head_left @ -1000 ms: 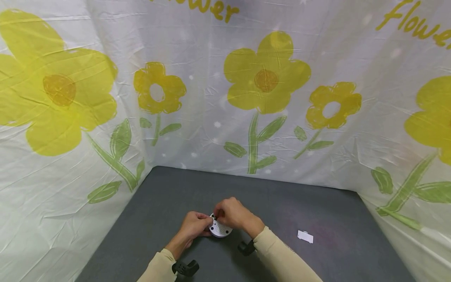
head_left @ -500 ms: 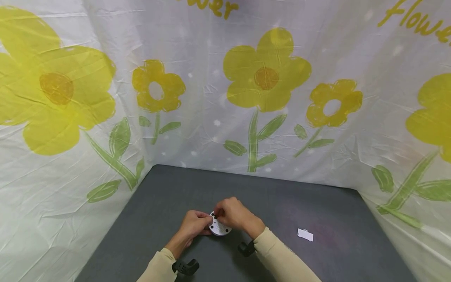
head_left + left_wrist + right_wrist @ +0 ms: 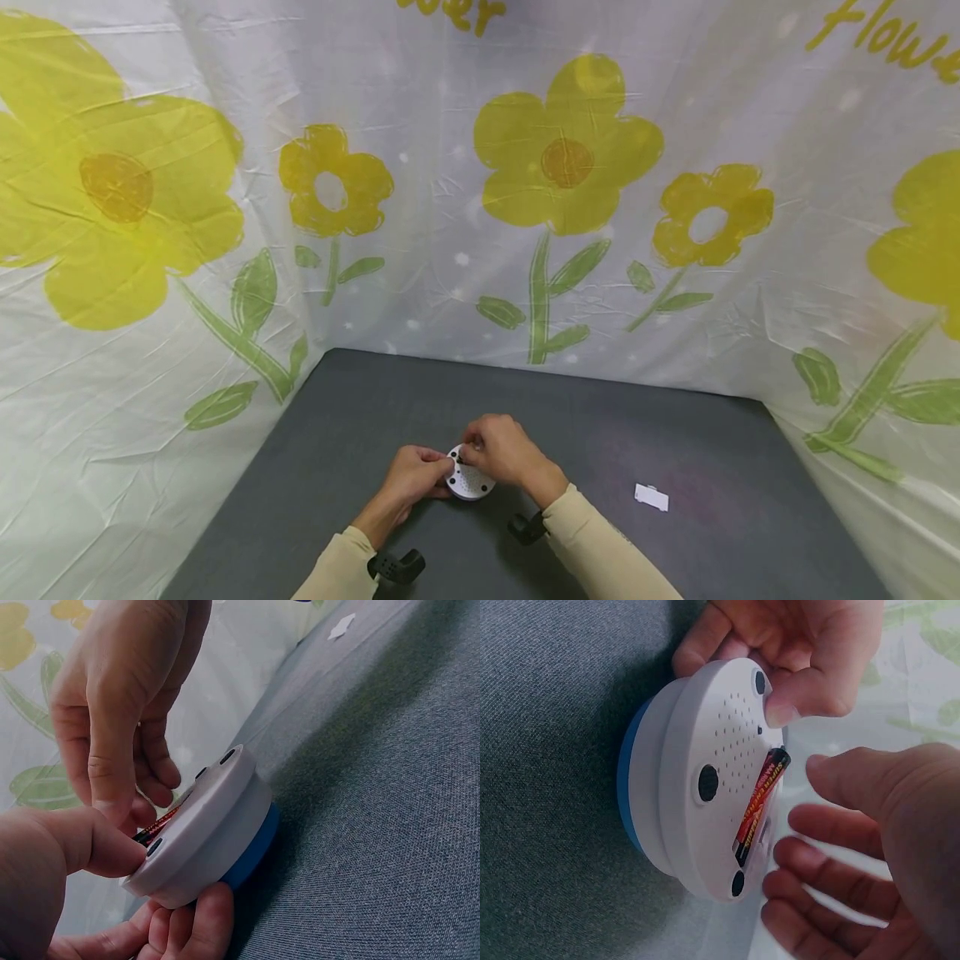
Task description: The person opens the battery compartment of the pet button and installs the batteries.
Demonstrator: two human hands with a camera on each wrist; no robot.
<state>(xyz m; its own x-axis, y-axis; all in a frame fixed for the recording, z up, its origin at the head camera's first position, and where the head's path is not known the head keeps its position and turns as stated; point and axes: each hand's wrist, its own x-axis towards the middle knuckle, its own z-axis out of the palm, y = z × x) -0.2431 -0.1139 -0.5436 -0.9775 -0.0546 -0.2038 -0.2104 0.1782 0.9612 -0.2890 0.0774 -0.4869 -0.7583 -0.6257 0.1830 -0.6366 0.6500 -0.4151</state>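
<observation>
Backdrop: flower-print sheet (image 3: 480, 208) hangs behind and beside the table.
Table: grey surface (image 3: 360, 417).
Device: round white unit (image 3: 468, 482) with a blue band, tilted on edge on the table between both hands.
Left hand: left hand (image 3: 411, 477) grips the device rim, thumb on top, fingers curled beneath.
Right hand: right hand (image 3: 501, 451) has fingers loosely spread over the battery, gripping nothing.
Battery: red-black cell (image 3: 761, 804) lies in the open compartment.
Cover: small white piece (image 3: 651, 497) lies well apart, to the right.

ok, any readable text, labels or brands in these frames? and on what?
"flowe", cut off by the frame edge: yellow lettering on the backdrop sheet, top right.
Top-centre yellow lettering on the sheet: cropped, unreadable.
Battery in the round white device: red print too blurred to read.
White cover: no text visible.
</observation>
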